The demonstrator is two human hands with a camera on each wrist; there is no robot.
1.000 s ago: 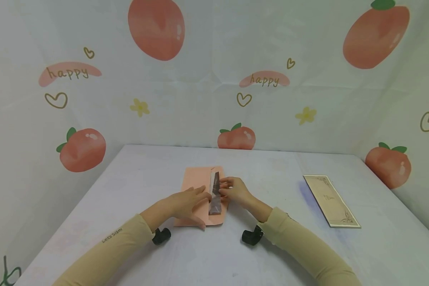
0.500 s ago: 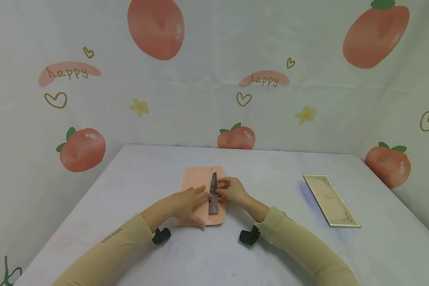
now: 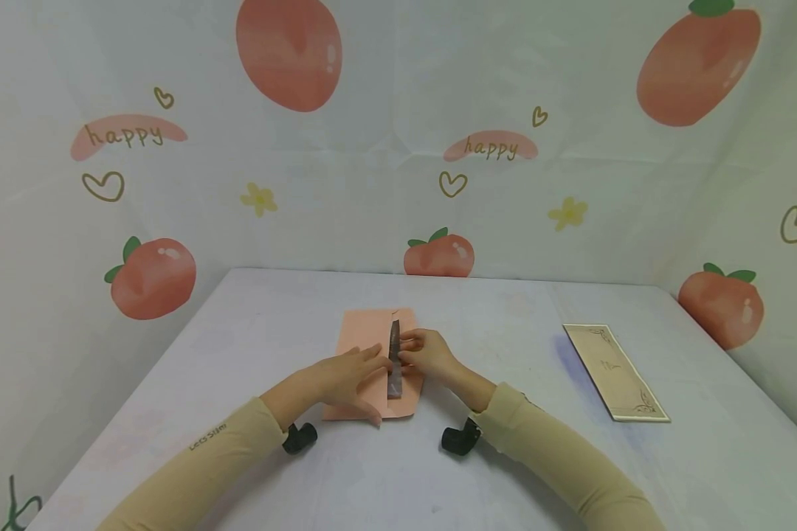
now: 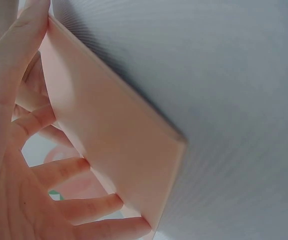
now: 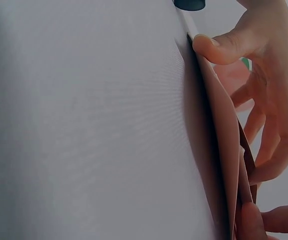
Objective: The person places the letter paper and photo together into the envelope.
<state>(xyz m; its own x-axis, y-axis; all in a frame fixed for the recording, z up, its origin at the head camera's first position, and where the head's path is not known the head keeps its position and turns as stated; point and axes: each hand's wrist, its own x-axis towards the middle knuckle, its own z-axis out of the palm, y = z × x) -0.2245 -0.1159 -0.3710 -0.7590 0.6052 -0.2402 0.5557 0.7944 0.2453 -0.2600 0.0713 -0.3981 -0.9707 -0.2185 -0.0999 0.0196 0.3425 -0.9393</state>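
Note:
A pink envelope [image 3: 363,328] lies on the table with its open side toward the right. A thin dark brown sheet [image 3: 395,383] sits partly inside that opening, and only a narrow strip of it shows. My left hand [image 3: 344,377] rests on the envelope with spread fingers. In the left wrist view its fingertips [image 4: 106,205] touch the envelope along one edge. My right hand [image 3: 433,355] pinches the dark sheet's outer edge at the envelope's right side. The right wrist view shows its thumb [image 5: 252,225] close against the sheet; how deep the sheet reaches is hidden.
A beige card [image 3: 614,375] with ornate corners lies on the right side of the white table [image 3: 505,479]. Black wrist-camera mounts show beneath both forearms. A curtain [image 3: 385,88] printed with peaches hangs behind the table.
The dark sheet has slid left into the envelope, so its visible strip is narrower. My right hand has moved slightly left with it. The left hand has stayed in place.

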